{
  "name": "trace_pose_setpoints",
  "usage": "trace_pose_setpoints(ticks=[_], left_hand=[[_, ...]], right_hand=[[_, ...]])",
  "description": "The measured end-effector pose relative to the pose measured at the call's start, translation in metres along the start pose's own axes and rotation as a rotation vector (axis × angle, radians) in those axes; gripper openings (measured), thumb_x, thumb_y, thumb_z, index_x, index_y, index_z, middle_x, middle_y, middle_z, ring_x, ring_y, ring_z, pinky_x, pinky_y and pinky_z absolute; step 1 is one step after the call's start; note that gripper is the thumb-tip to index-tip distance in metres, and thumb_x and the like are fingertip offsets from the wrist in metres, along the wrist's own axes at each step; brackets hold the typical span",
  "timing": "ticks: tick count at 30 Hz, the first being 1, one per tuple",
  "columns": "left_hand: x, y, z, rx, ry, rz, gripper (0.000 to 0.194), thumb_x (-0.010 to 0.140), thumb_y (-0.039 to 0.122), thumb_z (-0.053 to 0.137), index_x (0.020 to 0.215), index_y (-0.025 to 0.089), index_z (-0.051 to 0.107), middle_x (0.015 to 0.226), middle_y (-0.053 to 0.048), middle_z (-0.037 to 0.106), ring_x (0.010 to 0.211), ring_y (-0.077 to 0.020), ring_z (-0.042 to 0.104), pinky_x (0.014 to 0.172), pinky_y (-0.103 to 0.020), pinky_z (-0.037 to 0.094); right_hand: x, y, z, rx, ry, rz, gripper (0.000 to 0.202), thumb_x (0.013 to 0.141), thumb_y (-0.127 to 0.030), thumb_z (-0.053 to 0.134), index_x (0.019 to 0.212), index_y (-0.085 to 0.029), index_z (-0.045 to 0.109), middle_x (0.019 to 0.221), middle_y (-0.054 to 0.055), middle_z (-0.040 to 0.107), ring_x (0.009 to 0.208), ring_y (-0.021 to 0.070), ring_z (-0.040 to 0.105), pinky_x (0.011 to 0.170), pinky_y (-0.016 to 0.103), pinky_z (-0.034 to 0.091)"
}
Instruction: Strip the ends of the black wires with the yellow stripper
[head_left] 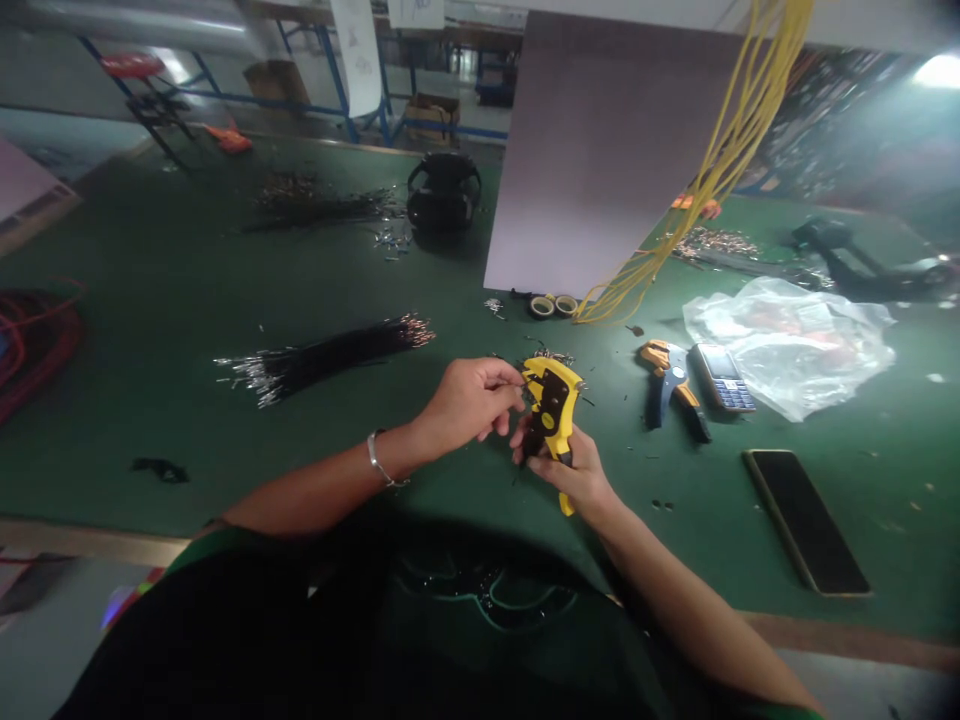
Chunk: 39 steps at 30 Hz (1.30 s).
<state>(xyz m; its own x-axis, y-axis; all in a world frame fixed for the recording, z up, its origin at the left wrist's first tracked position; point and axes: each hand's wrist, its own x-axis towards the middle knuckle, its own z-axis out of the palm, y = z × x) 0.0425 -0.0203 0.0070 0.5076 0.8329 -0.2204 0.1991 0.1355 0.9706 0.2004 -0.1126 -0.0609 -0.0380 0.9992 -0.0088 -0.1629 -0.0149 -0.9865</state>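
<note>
My right hand (574, 475) is wrapped round the handles of a yellow and black wire stripper (559, 405), its jaws tilted up and to the left. At those jaws, my left hand (480, 400) is closed with thumb and fingers pinched together; what sits between the fingertips is too small to make out. Just behind the tool lies a small heap of short wire pieces (551, 355). Left of my hands rests a bundle of black wires (330, 358), with silvery ends at one side and bare copper ends at the other.
Right of my hands lie an orange and black wire stripper (671, 385), a keypad phone (724, 378), a smartphone (808, 522) and a clear plastic bag (802, 340). Yellow wires (720, 190) hang past a grey panel (607, 150). Tape rolls (553, 307) sit below it. Farther back stands a black headset (444, 195).
</note>
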Motion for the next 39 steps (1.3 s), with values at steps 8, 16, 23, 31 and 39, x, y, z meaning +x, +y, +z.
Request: trace_pose_setpoints(ticks=[8, 16, 23, 31, 39], left_hand=[[0.007, -0.006, -0.007, -0.051, 0.053, 0.032, 0.015, 0.074, 0.024, 0.061, 0.087, 0.016, 0.063, 0.074, -0.007, 0.071, 0.044, -0.0076, 0.055, 0.037, -0.023, 0.037], [0.006, -0.010, -0.002, -0.024, 0.018, -0.038, 0.009, 0.075, 0.024, 0.060, 0.078, 0.016, 0.061, 0.064, -0.002, 0.064, 0.041, -0.0078, 0.055, 0.033, -0.022, 0.033], [0.005, -0.011, 0.001, -0.064, -0.001, -0.082, 0.010, 0.076, 0.025, 0.059, 0.079, 0.015, 0.061, 0.063, -0.001, 0.063, 0.038, -0.0055, 0.051, 0.031, -0.021, 0.031], [-0.002, -0.010, 0.008, -0.123, -0.043, -0.067, 0.011, 0.074, 0.019, 0.061, 0.084, 0.015, 0.062, 0.067, -0.004, 0.066, 0.043, -0.0071, 0.054, 0.035, -0.022, 0.033], [-0.010, -0.006, 0.008, -0.006, -0.093, 0.002, 0.008, 0.075, 0.020, 0.060, 0.072, 0.016, 0.066, 0.064, 0.000, 0.064, 0.041, -0.0025, 0.043, 0.040, -0.020, 0.031]], right_hand=[[0.002, -0.009, -0.001, 0.164, -0.045, 0.053, 0.043, 0.068, -0.034, 0.077, 0.104, -0.018, 0.059, 0.087, 0.006, 0.066, 0.069, 0.0208, 0.063, 0.069, 0.041, 0.054], [0.004, -0.005, -0.006, 0.110, 0.000, 0.028, 0.042, 0.068, -0.032, 0.074, 0.105, -0.019, 0.059, 0.089, 0.007, 0.067, 0.071, 0.0222, 0.064, 0.070, 0.043, 0.054], [0.001, -0.006, -0.005, -0.078, 0.042, -0.034, 0.040, 0.072, -0.034, 0.072, 0.106, -0.019, 0.057, 0.089, 0.006, 0.065, 0.071, 0.0196, 0.061, 0.067, 0.036, 0.051], [0.001, -0.006, -0.005, -0.199, 0.083, -0.071, 0.034, 0.074, -0.030, 0.068, 0.105, -0.020, 0.058, 0.086, 0.004, 0.067, 0.071, 0.0200, 0.062, 0.066, 0.036, 0.051], [-0.001, -0.005, -0.005, -0.784, 0.153, -0.347, 0.033, 0.073, -0.018, 0.058, 0.106, -0.022, 0.052, 0.088, 0.006, 0.065, 0.077, 0.0239, 0.063, 0.071, 0.039, 0.053]])
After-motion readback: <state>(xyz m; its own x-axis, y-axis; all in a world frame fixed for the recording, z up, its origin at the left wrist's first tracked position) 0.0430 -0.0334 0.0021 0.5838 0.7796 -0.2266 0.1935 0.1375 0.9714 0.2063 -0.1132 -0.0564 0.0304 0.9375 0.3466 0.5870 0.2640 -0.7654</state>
